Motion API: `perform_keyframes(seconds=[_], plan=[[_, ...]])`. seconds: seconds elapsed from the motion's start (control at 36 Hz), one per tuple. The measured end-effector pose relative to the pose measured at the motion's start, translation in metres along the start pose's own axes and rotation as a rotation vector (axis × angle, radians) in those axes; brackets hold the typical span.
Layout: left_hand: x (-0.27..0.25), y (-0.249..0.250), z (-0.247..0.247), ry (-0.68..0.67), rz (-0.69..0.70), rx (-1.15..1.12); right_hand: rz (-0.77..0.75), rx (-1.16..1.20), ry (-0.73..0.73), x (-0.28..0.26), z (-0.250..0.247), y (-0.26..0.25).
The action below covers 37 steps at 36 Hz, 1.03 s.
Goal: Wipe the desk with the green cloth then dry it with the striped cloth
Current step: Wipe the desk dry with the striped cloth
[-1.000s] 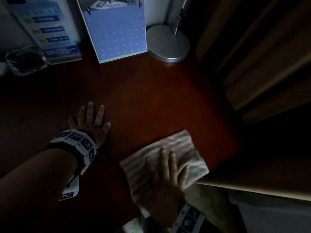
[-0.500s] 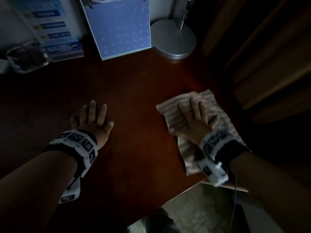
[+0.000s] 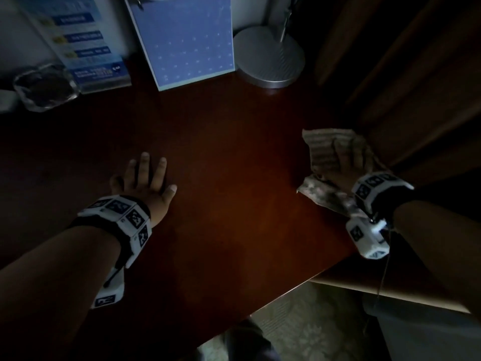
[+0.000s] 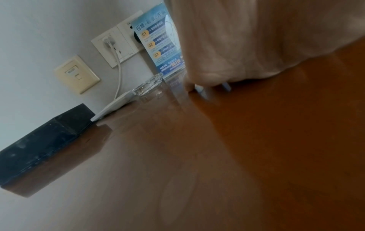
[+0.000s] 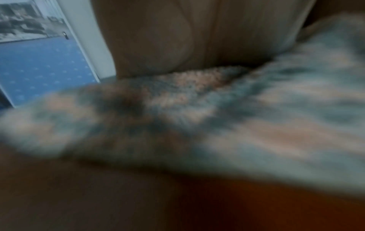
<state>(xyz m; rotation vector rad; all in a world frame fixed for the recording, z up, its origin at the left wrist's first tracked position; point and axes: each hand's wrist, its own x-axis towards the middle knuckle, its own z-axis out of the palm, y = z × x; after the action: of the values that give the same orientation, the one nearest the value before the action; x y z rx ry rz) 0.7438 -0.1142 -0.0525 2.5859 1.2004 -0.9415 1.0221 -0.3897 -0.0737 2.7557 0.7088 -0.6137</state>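
Observation:
The striped cloth (image 3: 321,152) lies on the dark reddish wooden desk (image 3: 234,204) near its right edge. My right hand (image 3: 348,160) presses flat on it with straight fingers. In the right wrist view the cloth (image 5: 217,117) fills the frame, blurred, under my palm. My left hand (image 3: 145,178) rests flat on the desk at the left, fingers spread, holding nothing. The left wrist view shows that palm (image 4: 247,39) lying on the desk (image 4: 256,148). I see no green cloth in any view.
At the back stand a blue calendar (image 3: 184,40), a blue leaflet stand (image 3: 86,48), a glass ashtray (image 3: 45,86) and a round lamp base (image 3: 270,58). A black box (image 4: 43,140) sits far left by wall sockets (image 4: 116,45). The desk's front edge runs diagonally at lower right.
My right hand has swept the striped cloth from the near front edge away and to the right, up to the desk's right side. The left hand has stayed put.

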Motion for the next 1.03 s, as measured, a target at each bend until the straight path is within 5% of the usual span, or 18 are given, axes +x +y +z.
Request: perform_keyframes(seconds=[0.19,0.36,0.53,1.03], plan=[[0.005,-0.002,0.004,0.015,0.036,-0.034,-0.038,-0.044,0.038,-0.061,0.028,0.009],[-0.003,-0.011,-0.004,0.005,0.093,-0.07,0.083,0.045,0.146,-0.106,0.032,-0.009],[-0.035,-0.04,0.005,0.048,0.187,-0.037,0.312,0.331,0.092,-0.121,0.051,-0.025],[-0.078,-0.12,0.064,-0.072,0.085,0.02,-0.117,0.207,-0.026,-0.243,0.101,-0.224]])
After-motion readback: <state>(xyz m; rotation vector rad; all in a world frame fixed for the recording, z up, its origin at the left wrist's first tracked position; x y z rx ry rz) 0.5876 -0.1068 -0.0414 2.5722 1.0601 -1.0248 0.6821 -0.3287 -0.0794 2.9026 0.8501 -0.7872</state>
